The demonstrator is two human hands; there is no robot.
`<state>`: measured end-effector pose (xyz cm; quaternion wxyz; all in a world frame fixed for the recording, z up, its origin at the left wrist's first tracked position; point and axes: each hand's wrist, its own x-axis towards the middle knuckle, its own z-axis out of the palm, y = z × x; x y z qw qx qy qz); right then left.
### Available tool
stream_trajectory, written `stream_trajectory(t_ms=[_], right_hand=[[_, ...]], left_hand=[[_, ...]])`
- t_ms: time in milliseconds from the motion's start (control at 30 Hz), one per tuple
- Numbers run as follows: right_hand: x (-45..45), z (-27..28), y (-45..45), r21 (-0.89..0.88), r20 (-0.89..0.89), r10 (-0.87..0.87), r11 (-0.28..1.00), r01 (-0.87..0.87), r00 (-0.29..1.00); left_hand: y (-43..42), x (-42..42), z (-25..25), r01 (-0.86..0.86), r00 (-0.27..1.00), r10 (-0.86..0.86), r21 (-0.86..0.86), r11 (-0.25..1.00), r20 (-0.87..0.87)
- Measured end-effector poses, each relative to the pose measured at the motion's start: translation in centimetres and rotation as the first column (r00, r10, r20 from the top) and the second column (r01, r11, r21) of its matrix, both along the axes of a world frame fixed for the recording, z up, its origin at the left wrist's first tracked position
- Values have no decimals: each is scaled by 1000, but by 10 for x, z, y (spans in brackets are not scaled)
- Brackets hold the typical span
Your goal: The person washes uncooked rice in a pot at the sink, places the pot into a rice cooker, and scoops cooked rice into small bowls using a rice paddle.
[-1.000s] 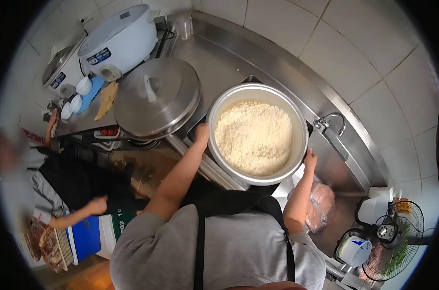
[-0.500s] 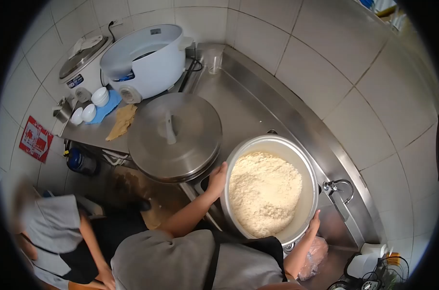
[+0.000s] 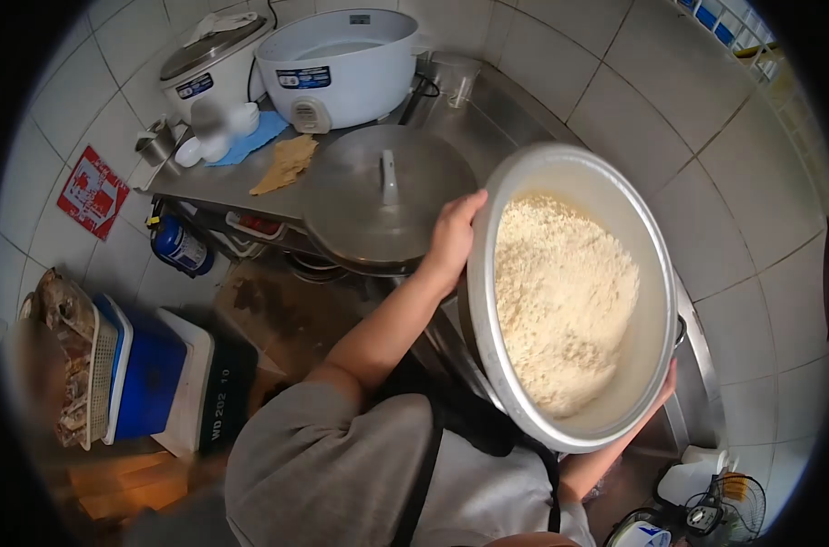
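Observation:
A large round metal pot [image 3: 648, 228] filled with pale rice grains [image 3: 560, 301] is held up, tilted, over the sink side of the counter. My left hand [image 3: 455, 239] grips its left rim, thumb near the edge. On the lower right side my right hand [image 3: 665, 385] holds the pot's outer wall, most of its fingers hidden behind it. Left of the pot, a big round steel lid [image 3: 360, 196] with an upright handle rests near my left hand. Beyond the lid is a wide, open rice cooker [image 3: 341, 77].
A second cooker [image 3: 209, 68], white bowls, a blue cloth [image 3: 250, 139] and a tan cloth [image 3: 287, 164] are at the back left. A blue bin [image 3: 150, 374] and a basket of food [image 3: 97, 365] stand lower left. A fan [image 3: 738, 510] is at lower right.
The pot has come up off the counter area and tilted, moving right and nearer, with both hands on it. The view has turned left, and the co-worker has mostly left the view.

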<state>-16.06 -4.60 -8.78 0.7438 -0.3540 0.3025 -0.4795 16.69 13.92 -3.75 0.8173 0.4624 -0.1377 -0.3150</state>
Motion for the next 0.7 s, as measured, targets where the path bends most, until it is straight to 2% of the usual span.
stream_trajectory(t_ms=[33, 67, 133, 200, 267, 300, 333, 433, 500, 533, 567, 667, 700], right_hand=[[10, 17, 16, -36, 22, 4, 999, -3, 1000], [15, 28, 30, -68, 49, 1, 998, 2, 999], [36, 60, 58, -135, 88, 2, 991, 10, 996], [56, 88, 93, -197, 127, 1, 980, 24, 992], [75, 114, 133, -270, 162, -8, 962, 52, 987], [47, 121, 182, -315, 211, -44, 943, 111, 977], [61, 134, 204, -345, 227, -51, 930, 130, 973], [97, 164, 258, -415, 276, -86, 888, 199, 957], [118, 179, 294, -452, 299, -119, 856, 250, 947], [104, 171, 337, -464, 333, -163, 829, 312, 929], [116, 177, 353, -474, 349, -181, 812, 340, 920], [153, 190, 383, -497, 370, -244, 763, 413, 896], [166, 198, 382, -499, 378, -246, 758, 420, 893]], left_hand=[[13, 6, 3, -51, 999, 51, 24, 998, 10], [29, 5, 4, -59, 997, 55, -70, 996, -61], [66, 21, 23, -57, 984, 32, -140, 988, -174], [109, 32, 46, -115, 976, 74, -196, 974, -205], [156, 56, 64, -149, 980, 111, -239, 959, -164], [207, 12, 75, -79, 992, 46, -298, 951, -117], [236, 23, 88, -67, 994, 35, -328, 942, -102], [303, 63, 119, -118, 992, 128, -320, 940, 9], [346, 82, 151, -111, 990, 133, -326, 939, 46], [387, 65, 149, -56, 991, 91, -332, 941, 93], [400, 93, 150, -29, 971, 111, -356, 934, 213], [424, 154, 165, 23, 969, 97, -475, 880, 226], [426, 177, 168, 114, 955, 52, -520, 847, 294]])
